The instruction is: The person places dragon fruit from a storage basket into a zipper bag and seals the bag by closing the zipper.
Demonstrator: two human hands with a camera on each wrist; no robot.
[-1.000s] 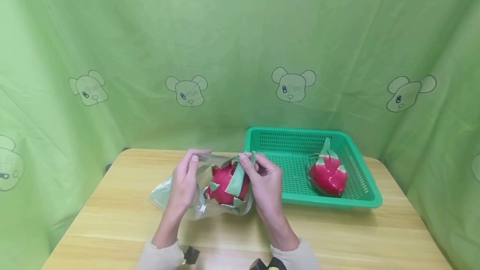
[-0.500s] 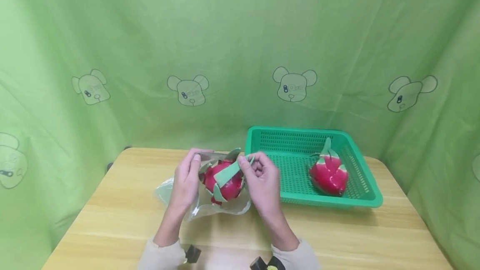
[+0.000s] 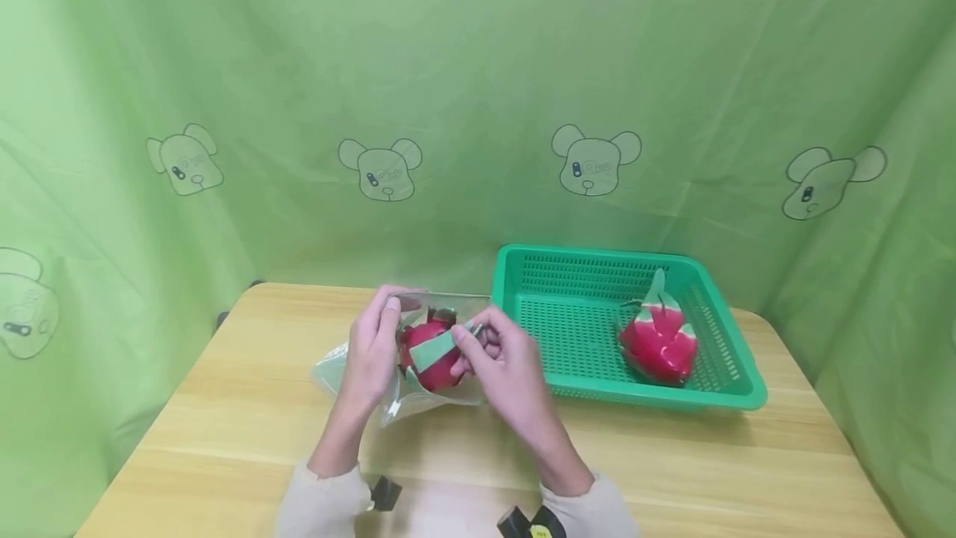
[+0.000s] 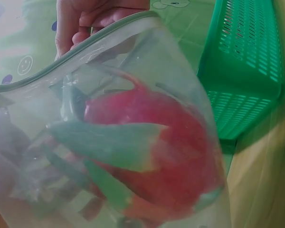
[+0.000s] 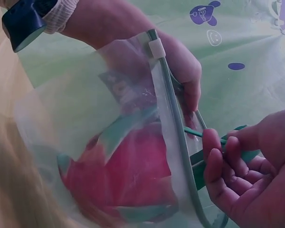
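Note:
A red dragon fruit [image 3: 438,370] with green leafy scales sits in a translucent slider-zip bag [image 3: 414,408], held above the table in the head view. My left hand [image 3: 369,351] grips the bag at its opening, thumb on the near side. With thumb and fingers, my right hand [image 3: 508,364] pinches a green scale at the mouth of the bag. Through the bag wall, the left wrist view shows the dragon fruit [image 4: 178,152] lying inside. In the right wrist view, a white slider [image 5: 156,49] sits at one end of the bag's green zip edge.
To the right stands a green perforated basket [image 3: 597,391], with a second dragon fruit [image 3: 660,345] lying at its right side. Both rest on the wooden table [image 3: 217,447]. A green curtain [image 3: 478,65] hangs behind the table and along both sides.
My right hand has moved left over the bag, and the fruit has turned and shifted left with it. My left hand keeps its grip on the bag. The basket stays put.

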